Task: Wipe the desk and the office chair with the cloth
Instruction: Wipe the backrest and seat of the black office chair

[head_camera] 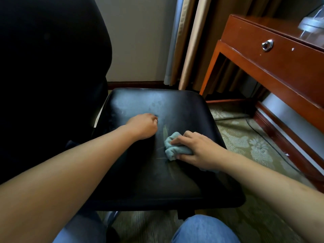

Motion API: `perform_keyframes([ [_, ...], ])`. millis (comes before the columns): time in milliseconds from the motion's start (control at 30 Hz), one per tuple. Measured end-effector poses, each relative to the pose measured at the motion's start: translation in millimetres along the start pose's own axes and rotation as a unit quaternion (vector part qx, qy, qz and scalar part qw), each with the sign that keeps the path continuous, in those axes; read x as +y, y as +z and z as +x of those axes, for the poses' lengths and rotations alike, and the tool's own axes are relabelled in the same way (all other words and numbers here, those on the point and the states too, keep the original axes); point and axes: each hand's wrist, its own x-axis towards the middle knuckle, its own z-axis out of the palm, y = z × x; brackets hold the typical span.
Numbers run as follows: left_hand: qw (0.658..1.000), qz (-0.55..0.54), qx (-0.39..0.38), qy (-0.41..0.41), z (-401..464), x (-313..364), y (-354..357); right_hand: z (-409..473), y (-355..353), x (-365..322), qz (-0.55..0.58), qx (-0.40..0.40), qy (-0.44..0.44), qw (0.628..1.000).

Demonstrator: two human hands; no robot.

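Cloth on the chair seat, both hands down on it.

The right hand [198, 149] presses a bunched blue cloth [172, 148] to the black chair [157, 172] seat, right of centre in the frame, fingers and thumb curled round it. The left hand [142, 126] rests on the seat just left of it as a closed fist, holding nothing I can see. Pale smears show on the seat near the far edge. The wooden desk [273, 55] with a ring-pull drawer stands at upper right, above patterned carpet [249, 142].
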Motion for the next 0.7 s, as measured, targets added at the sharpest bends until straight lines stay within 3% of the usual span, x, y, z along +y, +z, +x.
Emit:
perform_keyframes([
  [200,0.999,0.026,0.036,-0.012,-1.7,-12.9,2.7,18.8,-6.0,4.3,-0.048,-0.001,-0.019,0.999],
  [467,0.998,0.054,0.020,0.013,2.7,-18.8,3.6,142.6,-21.4,40.6,-0.009,0.069,0.199,0.977],
  [700,0.999,0.010,0.031,0.007,3.9,-27.2,9.6,184.7,-14.5,38.2,-0.021,0.093,0.214,0.972],
])
